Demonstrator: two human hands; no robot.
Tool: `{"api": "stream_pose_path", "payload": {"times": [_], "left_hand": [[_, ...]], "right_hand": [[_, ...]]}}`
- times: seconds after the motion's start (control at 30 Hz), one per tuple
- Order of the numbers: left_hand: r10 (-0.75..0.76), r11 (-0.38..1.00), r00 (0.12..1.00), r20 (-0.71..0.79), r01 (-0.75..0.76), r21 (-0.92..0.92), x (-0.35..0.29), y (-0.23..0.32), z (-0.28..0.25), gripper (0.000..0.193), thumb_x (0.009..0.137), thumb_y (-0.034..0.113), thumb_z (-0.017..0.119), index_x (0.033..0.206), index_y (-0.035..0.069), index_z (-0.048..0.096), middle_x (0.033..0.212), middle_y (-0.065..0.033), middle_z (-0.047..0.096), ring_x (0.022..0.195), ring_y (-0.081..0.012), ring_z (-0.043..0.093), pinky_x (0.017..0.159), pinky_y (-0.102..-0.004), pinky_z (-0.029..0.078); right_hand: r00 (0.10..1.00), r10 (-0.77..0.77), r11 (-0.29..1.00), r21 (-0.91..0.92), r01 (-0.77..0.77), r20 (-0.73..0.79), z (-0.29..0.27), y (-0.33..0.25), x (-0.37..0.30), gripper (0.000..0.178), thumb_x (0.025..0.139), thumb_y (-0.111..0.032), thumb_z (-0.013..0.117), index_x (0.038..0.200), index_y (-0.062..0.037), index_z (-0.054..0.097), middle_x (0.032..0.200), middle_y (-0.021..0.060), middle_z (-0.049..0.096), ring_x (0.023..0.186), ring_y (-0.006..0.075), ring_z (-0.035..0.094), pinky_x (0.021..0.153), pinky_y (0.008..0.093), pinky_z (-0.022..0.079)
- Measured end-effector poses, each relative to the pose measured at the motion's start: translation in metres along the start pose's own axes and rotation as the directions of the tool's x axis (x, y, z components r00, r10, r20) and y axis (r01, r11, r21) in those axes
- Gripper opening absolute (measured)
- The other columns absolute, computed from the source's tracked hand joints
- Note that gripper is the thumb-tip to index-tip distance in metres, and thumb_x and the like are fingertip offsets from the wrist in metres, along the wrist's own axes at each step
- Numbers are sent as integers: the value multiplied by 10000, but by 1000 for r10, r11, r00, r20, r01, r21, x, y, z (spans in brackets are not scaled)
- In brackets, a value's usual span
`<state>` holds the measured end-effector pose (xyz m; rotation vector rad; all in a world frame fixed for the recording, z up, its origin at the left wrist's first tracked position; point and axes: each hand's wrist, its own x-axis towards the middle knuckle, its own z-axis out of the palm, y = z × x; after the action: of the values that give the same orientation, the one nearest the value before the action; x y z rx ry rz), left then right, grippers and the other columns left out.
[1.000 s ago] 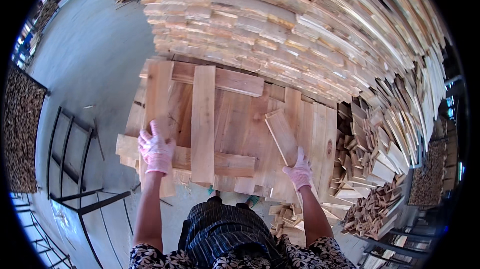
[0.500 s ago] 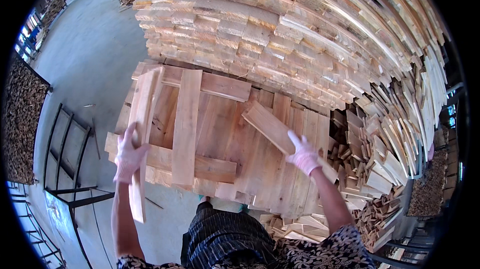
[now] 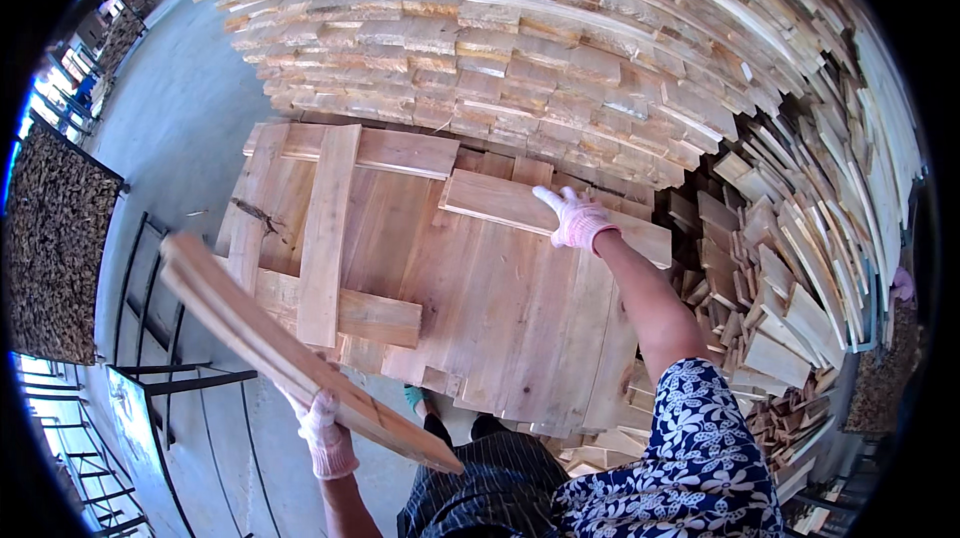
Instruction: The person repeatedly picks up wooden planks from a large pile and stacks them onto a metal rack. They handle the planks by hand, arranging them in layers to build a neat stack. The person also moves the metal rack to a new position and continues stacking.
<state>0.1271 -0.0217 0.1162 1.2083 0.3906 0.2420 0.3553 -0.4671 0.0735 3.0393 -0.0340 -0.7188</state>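
Note:
My left hand (image 3: 328,432), in a pinkish-white glove, is closed round a small bundle of long wooden planks (image 3: 290,353). The bundle is held tilted over the near left edge of the pile, its far end blurred. At the back right, my gloved right hand (image 3: 575,220) rests with fingers spread on a plank (image 3: 490,197) lying along the back edge. Under it is a layer of boards (image 3: 480,288) set side by side. On their left part, two planks run lengthwise, a back plank (image 3: 405,152) and a front plank (image 3: 380,318), with an upright plank (image 3: 328,228) across them.
A tall stack of rough boards (image 3: 450,48) rises directly behind the pile. Loose offcuts (image 3: 770,288) are heaped at the right. A black metal frame (image 3: 190,383) stands on the grey floor (image 3: 185,98) at the left, near a stacked wood block (image 3: 60,238).
My right hand has moved back and left, turning its plank from a slant to lie along the back edge. My left hand has drawn its planks off the pile toward me, and they now slant.

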Motion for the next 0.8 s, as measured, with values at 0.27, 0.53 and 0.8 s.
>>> {"api": "stream_pose_path", "payload": {"times": [0.27,0.53,0.8], "left_hand": [[-513,839,858,33,509,-190,-93,-73,-75,690,677,230,887,1265,87,555,1176,-92,617,1123,-303,598,959,-538,514],[-808,589,579,111,800,113,-152,-192,-54,536,683,205,873,1133,70,616,1116,-110,626,1093,-311,602,941,-551,516],[-822,469,548,156,806,-361,-116,-196,15,532,812,162,744,1251,-29,512,1202,-210,607,1088,-452,618,894,-665,534]], "right_hand": [[998,-64,998,11,64,-2,-6,0,1,929,772,-270,782,1550,-395,290,1449,142,481,1339,358,485,1056,604,394],[994,-111,993,28,111,4,-9,4,3,947,760,-280,799,1553,-394,294,1425,141,484,1297,336,504,1061,558,396],[989,-138,989,-61,135,-46,-9,4,-12,953,741,-328,801,1549,-413,301,1373,152,506,1278,359,518,1031,500,463]]}}
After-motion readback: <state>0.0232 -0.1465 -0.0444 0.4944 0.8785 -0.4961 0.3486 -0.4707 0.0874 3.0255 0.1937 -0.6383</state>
